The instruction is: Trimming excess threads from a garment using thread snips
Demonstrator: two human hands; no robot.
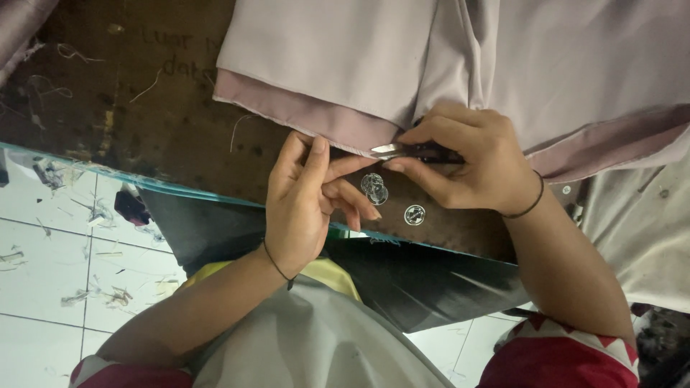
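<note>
Snips [402, 150] half hidden in right hand [467, 162], left hand [305, 205] beside fabric hem [302, 115]

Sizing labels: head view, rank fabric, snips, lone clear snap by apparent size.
1. Fabric, by far the largest.
2. Snips, mostly hidden in the right hand, so true size unsure.
3. Lone clear snap, smallest.

Head camera only: looks steeply down, close over worktable [180, 122] edge, floor [50, 266] beyond.
</note>
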